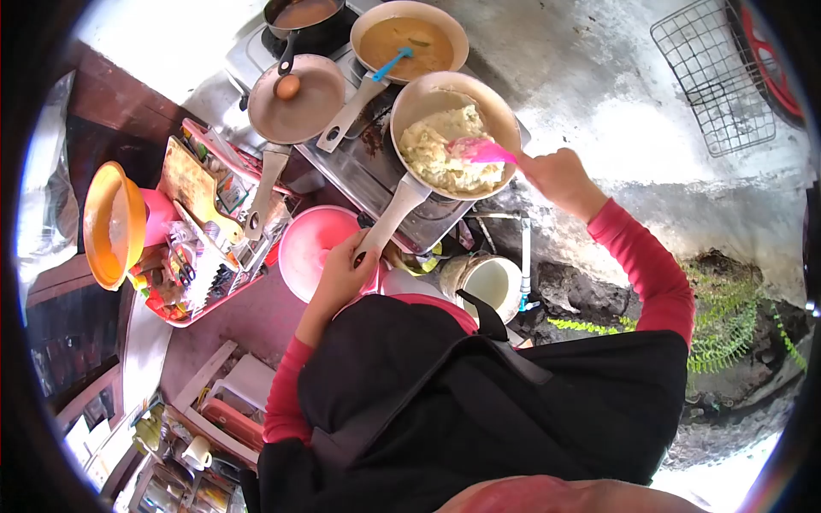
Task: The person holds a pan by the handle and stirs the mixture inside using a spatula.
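My left hand is closed round the long beige handle of a frying pan, which is tilted over the stove. A lumpy, pale yellow mash fills much of the pan. My right hand grips a pink spatula, its blade pressed into the mash; the spatula's handle is mostly hidden in my fingers. Just behind stands another pan of orange-brown sauce with a blue utensil resting in it. To its left, a beige pan holds one brown egg.
A dark pan sits at the back of the stove. On the left are a dish rack, an orange bowl and a wooden cutting board. A pink basin and a white bucket are below the stove. A wire rack is at upper right.
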Demonstrator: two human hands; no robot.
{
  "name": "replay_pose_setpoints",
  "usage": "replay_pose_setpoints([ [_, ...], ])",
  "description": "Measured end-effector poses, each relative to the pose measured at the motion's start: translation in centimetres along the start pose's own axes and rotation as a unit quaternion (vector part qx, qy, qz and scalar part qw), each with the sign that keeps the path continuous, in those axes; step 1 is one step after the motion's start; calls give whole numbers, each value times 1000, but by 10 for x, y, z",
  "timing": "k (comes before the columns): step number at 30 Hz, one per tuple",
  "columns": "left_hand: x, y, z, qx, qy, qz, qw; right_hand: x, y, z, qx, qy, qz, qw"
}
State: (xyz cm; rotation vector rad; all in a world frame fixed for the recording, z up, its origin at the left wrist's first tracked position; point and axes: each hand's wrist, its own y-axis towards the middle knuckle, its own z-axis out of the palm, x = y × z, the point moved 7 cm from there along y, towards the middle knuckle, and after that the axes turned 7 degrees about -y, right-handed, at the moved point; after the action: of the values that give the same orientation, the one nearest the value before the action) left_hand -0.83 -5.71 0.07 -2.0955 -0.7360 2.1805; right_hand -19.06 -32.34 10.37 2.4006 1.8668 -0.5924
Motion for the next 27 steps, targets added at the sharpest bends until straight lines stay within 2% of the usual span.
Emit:
replay_pose_setpoints([
  [1,1,1,0,2,-4,12,1000,0,-3,-12,3,-2,4,1000],
  [3,4,2,0,4,-10,29,1000,-8,-4,-45,-58,-10,54,997],
  [6,5,2,-2,-14,-15,61,998,-15,-3,-59,-26,60,114,991],
  [8,2,2,-3,-9,-5,51,999,-20,6,-48,1,98,137,986],
  [10,-2,1,-2,-6,-28,53,998,-22,30,-8,66,71,104,990],
  [13,-1,2,-3,-14,-51,59,997,-31,74,17,95,67,112,987],
  [16,4,0,-2,-17,-52,62,997,-29,109,35,114,0,117,987],
  [18,4,3,-3,-21,-54,67,996,-22,130,36,82,-91,92,988],
  [21,5,3,-3,-18,-60,74,995,-16,149,30,80,-111,74,988],
  [22,6,4,-3,-26,-46,83,995,-17,151,24,71,-152,84,982],
  [27,9,4,-4,-42,-32,105,993,-18,103,-49,7,-162,155,975],
])
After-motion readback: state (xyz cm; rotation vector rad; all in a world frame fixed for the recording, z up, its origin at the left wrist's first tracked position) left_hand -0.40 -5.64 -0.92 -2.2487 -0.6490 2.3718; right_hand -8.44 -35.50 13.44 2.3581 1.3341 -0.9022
